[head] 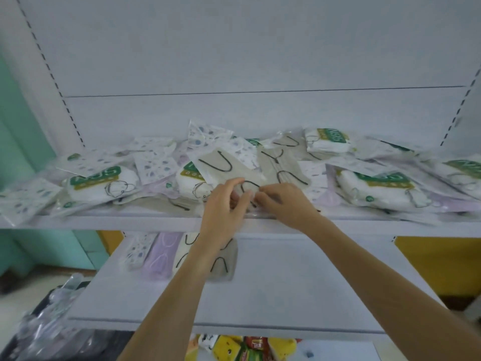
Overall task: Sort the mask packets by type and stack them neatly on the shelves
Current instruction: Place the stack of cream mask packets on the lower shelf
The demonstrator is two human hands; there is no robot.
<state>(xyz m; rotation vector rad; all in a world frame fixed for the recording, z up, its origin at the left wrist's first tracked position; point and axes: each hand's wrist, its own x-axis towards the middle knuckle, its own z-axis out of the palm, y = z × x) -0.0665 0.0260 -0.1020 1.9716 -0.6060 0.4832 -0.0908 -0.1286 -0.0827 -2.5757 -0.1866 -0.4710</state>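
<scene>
A jumble of mask packets covers the upper shelf (104, 222): white ones with green labels (102, 185), flower-patterned ones (156, 166), lilac ones (329, 198) and beige ones with black ear loops (223, 166). At the shelf's front edge my left hand (225, 204) and my right hand (283, 204) both pinch a beige packet (247, 187). On the lower shelf (299, 282) lie three sorted piles side by side: patterned (139, 250), lilac (162, 254) and beige (223, 264).
White shelf back panel rises behind the pile. A heap of clear plastic bags (49, 321) lies on the floor at lower left. Colourful goods (247, 347) sit under the lower shelf. A green wall stands at left.
</scene>
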